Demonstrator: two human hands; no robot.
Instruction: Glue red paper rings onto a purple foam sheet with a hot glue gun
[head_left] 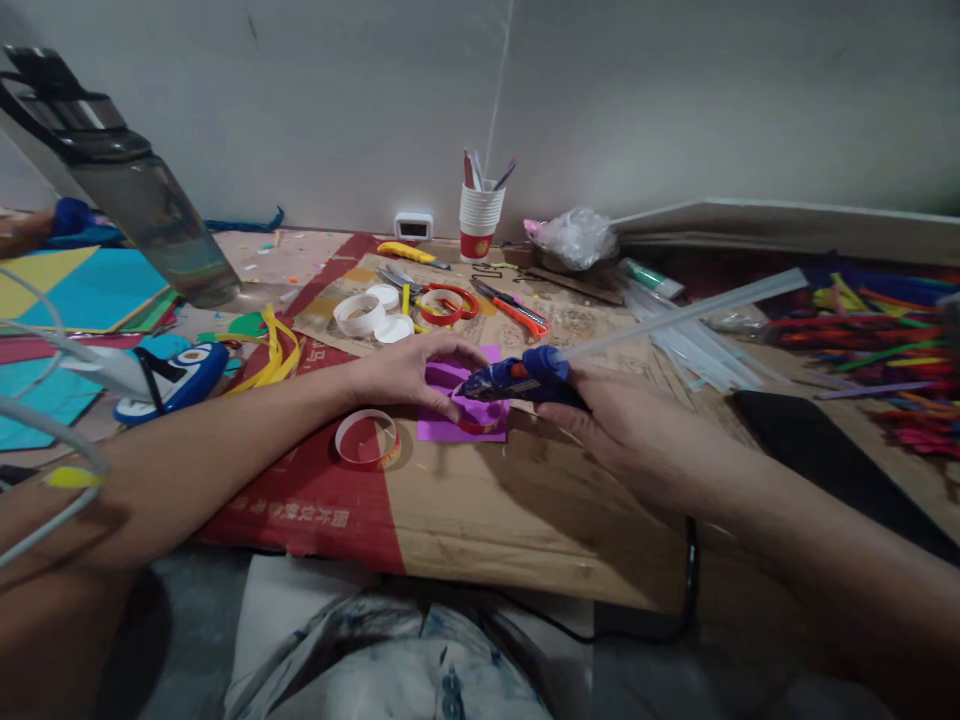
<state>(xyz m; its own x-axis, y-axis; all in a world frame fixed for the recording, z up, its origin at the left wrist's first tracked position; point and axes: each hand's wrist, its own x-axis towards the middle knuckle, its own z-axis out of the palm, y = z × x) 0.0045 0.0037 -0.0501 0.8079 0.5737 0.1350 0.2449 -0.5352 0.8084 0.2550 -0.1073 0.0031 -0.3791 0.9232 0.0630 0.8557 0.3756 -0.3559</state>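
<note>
My right hand (pixel 589 410) grips a blue hot glue gun (pixel 551 372), with a long translucent glue stick (pixel 675 315) out of its back. The nozzle points down and left, over a paper ring (pixel 480 428) on a purple sheet (pixel 427 430). The ring looks purple inside and red outside. Curved around its left side, my left hand (pixel 401 370) steadies it between thumb and fingers; part of the grip is hidden. A second cut cup ring (pixel 367 440), white inside and red outside, lies nearer me on the cardboard (pixel 480 520).
Behind my hands lie white rings (pixel 358 315), orange-handled scissors (pixel 465 300), an orange cutter (pixel 517 312) and a yellow cutter (pixel 412 254). A water bottle (pixel 150 200) stands left, stacked paper cups (pixel 481 215) at the back. Spare glue sticks (pixel 686 335) and a black phone-like slab (pixel 832 460) lie right.
</note>
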